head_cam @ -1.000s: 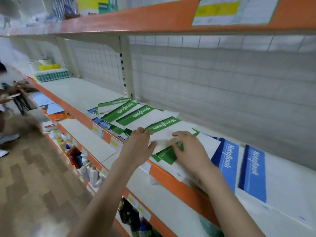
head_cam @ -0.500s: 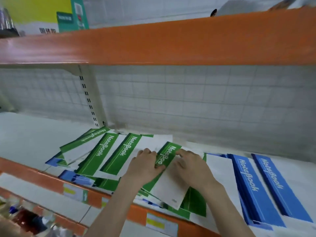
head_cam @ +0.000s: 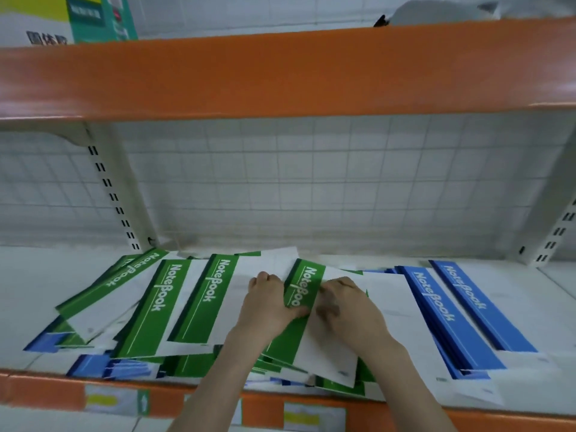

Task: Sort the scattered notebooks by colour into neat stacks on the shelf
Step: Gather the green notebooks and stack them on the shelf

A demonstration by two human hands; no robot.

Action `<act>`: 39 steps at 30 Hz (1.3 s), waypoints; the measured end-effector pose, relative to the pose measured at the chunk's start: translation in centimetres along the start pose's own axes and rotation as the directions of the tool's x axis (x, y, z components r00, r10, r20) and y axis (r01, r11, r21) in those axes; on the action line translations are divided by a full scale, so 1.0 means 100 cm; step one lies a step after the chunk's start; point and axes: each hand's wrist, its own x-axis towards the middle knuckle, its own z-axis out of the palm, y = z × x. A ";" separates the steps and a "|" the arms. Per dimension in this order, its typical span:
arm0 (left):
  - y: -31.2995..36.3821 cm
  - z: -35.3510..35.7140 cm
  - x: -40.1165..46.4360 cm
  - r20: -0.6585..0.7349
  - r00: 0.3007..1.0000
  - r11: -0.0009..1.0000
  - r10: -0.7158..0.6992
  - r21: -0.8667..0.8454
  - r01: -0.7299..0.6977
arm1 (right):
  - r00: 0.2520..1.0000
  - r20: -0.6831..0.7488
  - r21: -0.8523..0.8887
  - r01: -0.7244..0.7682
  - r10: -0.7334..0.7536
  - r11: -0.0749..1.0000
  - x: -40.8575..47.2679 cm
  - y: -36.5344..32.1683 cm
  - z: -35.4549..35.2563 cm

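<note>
A loose pile of green-banded notebooks (head_cam: 162,307) is fanned across the white shelf (head_cam: 28,275), left of centre. Some blue notebooks (head_cam: 93,366) poke out from under the pile at the front. On the right, blue notebooks (head_cam: 448,316) lie in a rough stack, with one more blue notebook (head_cam: 481,304) beside it. In the middle lies a slanted green notebook (head_cam: 304,283). My left hand (head_cam: 268,307) grips its left edge with the thumb on the green band. My right hand (head_cam: 347,310) holds its white cover from the right, fingers curled at the band's edge.
The orange front of the upper shelf (head_cam: 280,73) hangs low over the work area. A wire-mesh back panel (head_cam: 311,182) and slotted uprights (head_cam: 115,194) close off the rear. Price labels (head_cam: 314,419) sit on this shelf's orange front rail. Bare shelf lies at the far left and far right.
The view has swung from along the aisle to facing the shelf. Both hands have stayed on the middle green notebook, which has turned more upright in the pile.
</note>
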 end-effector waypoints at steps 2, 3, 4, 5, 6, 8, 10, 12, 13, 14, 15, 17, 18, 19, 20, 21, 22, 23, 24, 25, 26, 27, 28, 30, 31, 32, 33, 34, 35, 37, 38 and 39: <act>0.009 0.002 0.001 -0.030 1.000 0.999 0.005 -0.048 -0.007 | 0.999 0.018 0.002 -0.035 0.035 0.999 0.001 0.003 -0.006; 0.014 0.004 0.001 -0.046 0.999 0.995 0.006 -0.097 -0.010 | 0.998 0.021 0.005 -0.052 0.052 0.999 0.000 0.005 -0.010; 0.020 0.006 0.001 -0.049 0.999 0.987 0.003 -0.158 -0.011 | 0.998 0.020 0.006 -0.066 0.066 0.998 0.000 0.008 -0.014; 0.026 0.009 0.000 -0.039 0.999 0.976 0.001 -0.217 -0.010 | 0.997 0.015 0.003 -0.079 0.079 0.997 0.000 0.011 -0.017; 0.032 0.012 0.000 -0.026 1.000 0.967 0.008 -0.256 -0.014 | 0.996 0.007 -0.003 -0.093 0.093 0.996 -0.001 0.015 -0.021; 0.043 0.018 -0.002 -0.022 0.999 0.963 0.027 -0.268 -0.032 | 0.993 -0.012 -0.028 -0.119 0.118 0.993 -0.002 0.021 -0.027; 0.052 0.023 -0.004 -0.053 0.998 0.957 0.025 -0.288 -0.040 | 0.992 -0.029 -0.044 -0.122 0.121 0.992 -0.004 0.025 -0.032; 0.060 0.027 -0.004 -0.092 0.996 0.939 0.012 -0.341 -0.042 | 0.992 -0.043 -0.004 -0.115 0.115 0.993 -0.006 0.028 -0.035; 0.064 0.030 -0.004 -0.108 0.994 0.925 0.002 -0.378 -0.043 | 0.993 -0.041 0.019 -0.106 0.107 0.994 -0.007 0.029 -0.036; 0.067 0.032 -0.003 -0.116 0.993 0.906 -0.009 -0.421 -0.041 | 0.995 -0.032 0.037 -0.091 0.092 0.995 -0.008 0.030 -0.037; 0.069 0.035 -0.003 -0.106 0.994 0.885 -0.022 -0.464 -0.030 | 0.997 -0.013 0.048 -0.076 0.077 0.996 -0.009 0.031 -0.039; 0.072 0.038 -0.001 -0.047 0.998 0.840 -0.034 -0.542 0.003 | 0.998 0.043 0.041 -0.055 0.053 0.998 -0.009 0.034 -0.041; 0.072 0.040 -0.001 -0.009 0.999 0.820 -0.033 -0.572 0.022 | 0.996 0.071 0.034 -0.051 0.049 0.998 -0.009 0.036 -0.041; 0.073 0.040 -0.001 0.030 0.999 0.801 -0.031 -0.597 0.043 | 0.994 0.097 0.037 -0.053 0.049 0.998 -0.010 0.038 -0.042; 0.073 0.040 -0.002 0.057 0.998 0.782 -0.030 -0.621 0.059 | 0.992 0.118 0.046 -0.058 0.052 0.997 -0.010 0.040 -0.042; 0.075 0.040 -0.002 0.072 0.997 0.765 -0.026 -0.641 0.066 | 0.989 0.133 0.059 -0.068 0.059 0.996 -0.010 0.041 -0.043; 0.076 0.039 -0.003 0.077 0.997 0.751 -0.020 -0.657 0.066 | 0.988 0.140 0.072 -0.078 0.068 0.994 -0.011 0.040 -0.044; 0.076 0.038 -0.003 0.075 0.997 0.745 -0.010 -0.664 0.057 | 0.987 0.141 0.079 -0.087 0.075 0.993 -0.010 0.040 -0.044; 0.077 0.037 -0.002 0.068 0.998 0.745 0.002 -0.665 0.043 | 0.986 0.141 0.082 -0.095 0.083 0.992 -0.010 0.039 -0.045; 0.076 0.036 -0.001 0.062 0.998 0.749 0.016 -0.662 0.029 | 0.985 0.149 0.080 -0.103 0.091 0.991 -0.009 0.039 -0.046; 0.074 0.034 0.000 0.063 0.998 0.753 0.032 -0.658 0.017 | 0.982 0.163 0.074 -0.111 0.097 0.991 -0.008 0.037 -0.046; 0.073 0.033 0.000 0.062 0.997 0.763 0.053 -0.646 0.000 | 0.978 0.179 0.065 -0.119 0.106 0.991 -0.008 0.036 -0.047; 0.072 0.032 0.000 0.057 0.995 0.783 0.080 -0.621 -0.028 | 0.975 0.186 0.054 -0.130 0.118 0.990 -0.007 0.034 -0.047; 0.071 0.031 -0.001 0.017 0.991 0.837 0.136 -0.536 -0.106 | 0.977 0.153 0.023 -0.152 0.146 0.988 -0.006 0.028 -0.047; 0.072 0.030 -0.001 -0.020 0.988 0.871 0.153 -0.469 -0.144 | 0.981 0.119 0.000 -0.156 0.155 0.988 -0.006 0.025 -0.047; 0.072 0.030 -0.002 -0.061 0.986 0.906 0.157 -0.387 -0.168 | 0.984 0.085 -0.024 -0.154 0.155 0.988 -0.006 0.023 -0.046; 0.073 0.031 -0.002 -0.097 0.984 0.936 0.148 -0.307 -0.171 | 0.988 0.055 -0.042 -0.141 0.143 0.989 -0.007 0.021 -0.045; 0.073 0.032 -0.002 -0.118 0.985 0.957 0.128 -0.244 -0.153 | 0.992 0.036 -0.061 -0.117 0.119 0.991 -0.008 0.021 -0.043; 0.073 0.033 -0.003 -0.124 0.986 0.969 0.108 -0.208 -0.132 | 0.995 0.031 -0.081 -0.092 0.095 0.992 -0.009 0.021 -0.042; 0.074 0.035 -0.006 -0.126 0.987 0.968 0.097 -0.219 -0.123 | 0.995 0.054 -0.135 -0.073 0.080 0.988 -0.009 0.022 -0.041; 0.074 0.036 -0.006 -0.123 0.988 0.958 0.099 -0.256 -0.128 | 0.995 0.063 -0.162 -0.072 0.083 0.984 -0.008 0.023 -0.042; 0.075 0.037 -0.005 -0.117 0.989 0.946 0.095 -0.298 -0.126 | 0.993 0.069 -0.176 -0.077 0.090 0.981 -0.007 0.024 -0.042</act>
